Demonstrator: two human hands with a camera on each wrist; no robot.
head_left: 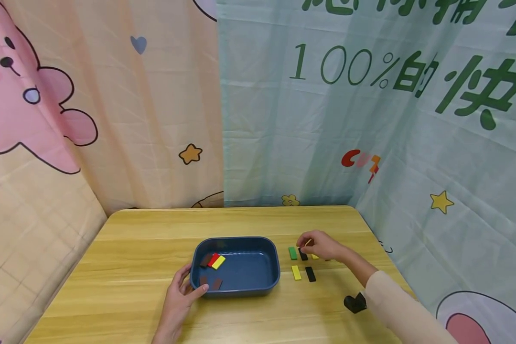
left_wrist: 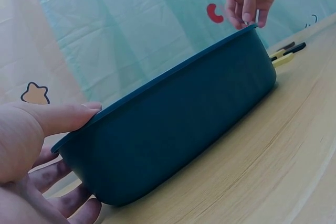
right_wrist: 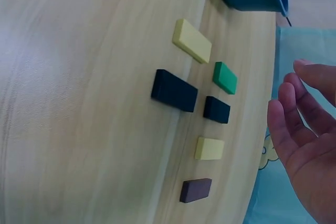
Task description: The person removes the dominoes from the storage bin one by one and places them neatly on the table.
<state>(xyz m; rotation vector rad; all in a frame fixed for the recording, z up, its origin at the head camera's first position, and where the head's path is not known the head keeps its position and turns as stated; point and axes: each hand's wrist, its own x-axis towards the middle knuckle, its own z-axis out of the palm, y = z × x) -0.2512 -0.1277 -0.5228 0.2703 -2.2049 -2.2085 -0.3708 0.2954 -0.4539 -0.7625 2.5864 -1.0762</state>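
Two grips work well apart: the left grip (head_left: 178, 296) is clamped on the near-left corner of the blue tub (head_left: 245, 268), thumb over the rim and fingers against the outer wall, probably to keep it from sliding. The right grip (head_left: 320, 244) hangs above the far row of blocks, its fingers bent and the thumb tip slightly apart from them, with no block visible between.

The left wrist comes up from the near edge; the right forearm, in a pale sleeve (head_left: 406, 306), slants forward and leftward, so the fingertips point down beside the tub.

Below lie a green block (right_wrist: 224, 78), far black block (right_wrist: 217, 109), far yellow block (right_wrist: 209, 149) and brown block (right_wrist: 196, 190); nearer are another yellow block (right_wrist: 192, 41) and black block (right_wrist: 174, 91). Two loose rows with gaps seem meant for easy picking.

Inside the tub, a red block (head_left: 213, 258), one yellow and three brown ones sit toward the left. The wooden surface (head_left: 124, 267) carries everything, with printed cloth (head_left: 262, 119) behind.
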